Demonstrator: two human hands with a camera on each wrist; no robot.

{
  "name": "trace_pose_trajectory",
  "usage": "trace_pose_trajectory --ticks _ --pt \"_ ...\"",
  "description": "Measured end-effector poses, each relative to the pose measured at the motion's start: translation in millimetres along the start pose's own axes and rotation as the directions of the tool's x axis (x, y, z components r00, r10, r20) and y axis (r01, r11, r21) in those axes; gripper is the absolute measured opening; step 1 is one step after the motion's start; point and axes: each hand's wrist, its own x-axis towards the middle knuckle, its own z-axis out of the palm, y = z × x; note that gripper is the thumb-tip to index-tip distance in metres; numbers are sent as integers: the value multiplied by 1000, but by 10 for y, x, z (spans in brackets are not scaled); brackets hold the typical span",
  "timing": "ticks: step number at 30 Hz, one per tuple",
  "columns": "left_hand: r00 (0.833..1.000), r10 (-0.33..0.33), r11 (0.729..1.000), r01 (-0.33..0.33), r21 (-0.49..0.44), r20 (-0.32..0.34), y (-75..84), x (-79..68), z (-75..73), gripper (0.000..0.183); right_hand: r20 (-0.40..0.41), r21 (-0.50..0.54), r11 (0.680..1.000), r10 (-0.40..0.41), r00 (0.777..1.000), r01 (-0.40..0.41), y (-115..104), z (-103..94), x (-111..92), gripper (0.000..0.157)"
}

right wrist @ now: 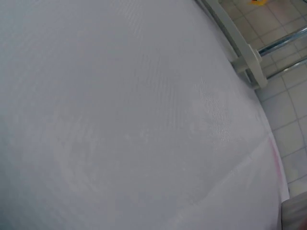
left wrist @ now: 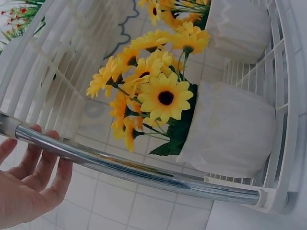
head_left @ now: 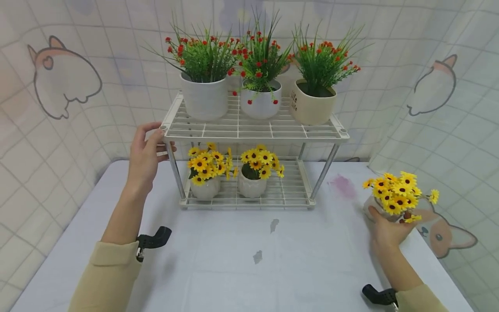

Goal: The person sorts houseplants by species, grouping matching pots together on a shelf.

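My left hand (head_left: 144, 151) grips the front left corner of a white wire shelf rack (head_left: 253, 139). In the left wrist view, its fingers (left wrist: 36, 167) reach behind the chrome post (left wrist: 115, 167). Over at the table's right side, my right hand (head_left: 391, 232) holds a small whitish pot of yellow sunflowers (head_left: 399, 193), thumb on its front. Two similar sunflower pots, a left one (head_left: 205, 188) and a middle one (head_left: 252, 186), stand on the rack's lower tier. The right wrist view catches little more than tablecloth, with a greyish edge in its lower right corner.
On the top tier stand a white pot (head_left: 204, 99), a smaller white pot (head_left: 260, 102) and a cream pot (head_left: 313, 104), all with grass and red flowers. A white cloth (head_left: 218, 255) covers the table. Tile-patterned curtains (head_left: 128, 56) hang behind and at both sides.
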Motion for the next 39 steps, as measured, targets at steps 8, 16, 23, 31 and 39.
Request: trace_pose_trajectory --ticks 8,16,23,31,39 --pt "1000 13 1000 -13 9 0 27 17 26 45 13 2 999 -33 999 33 -13 -22 97 111" --pt "1000 15 1000 -15 12 5 47 13 10 45 31 21 1000 -15 999 14 -33 1 132 108" --pt "1000 9 1000 -9 8 -5 34 25 -5 45 45 -65 998 -2 999 5 -64 23 120 111" --pt "1000 0 1000 0 3 4 -6 29 9 45 109 -104 992 -54 993 66 -36 -36 -49 110" --pt "1000 5 1000 -5 13 -6 -17 0 7 46 243 -61 976 -189 952 209 -154 -35 -377 98"
